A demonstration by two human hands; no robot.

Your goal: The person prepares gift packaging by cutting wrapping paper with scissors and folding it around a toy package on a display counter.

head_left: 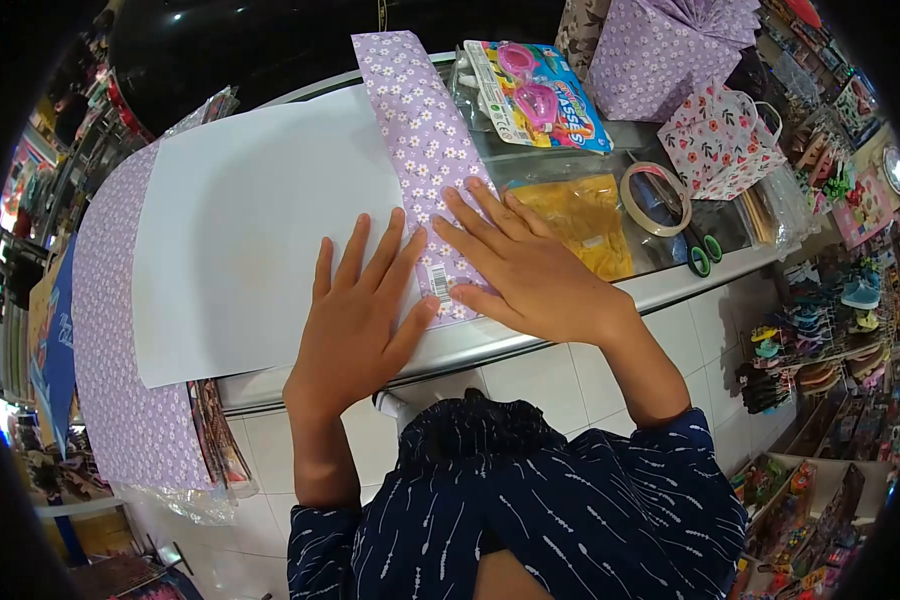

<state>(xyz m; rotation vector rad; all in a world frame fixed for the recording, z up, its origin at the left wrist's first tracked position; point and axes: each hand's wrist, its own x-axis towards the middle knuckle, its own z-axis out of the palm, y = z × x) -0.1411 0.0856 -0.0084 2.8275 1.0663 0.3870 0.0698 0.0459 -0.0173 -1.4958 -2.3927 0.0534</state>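
A large sheet of purple wrapping paper point(103, 290) with white flowers lies white side up point(260, 190) across the counter. Its right edge is folded over into a flowered strip point(410, 110) that carries a barcode label point(439, 284). My left hand point(355, 310) lies flat with fingers spread, on the white side and the strip's left edge. On the strip, my right hand point(525, 265) presses down, its fingers stretched and pointing up and left. Neither hand holds anything.
Right of the paper are a tape roll point(656, 199), scissors with black-green handles point(705, 252), a yellow packet point(580, 225) and a toy glasses pack point(540, 95). A floral gift bag point(720, 145) and a pleated purple bag point(660, 60) stand behind. The counter edge point(670, 283) runs nearest me.
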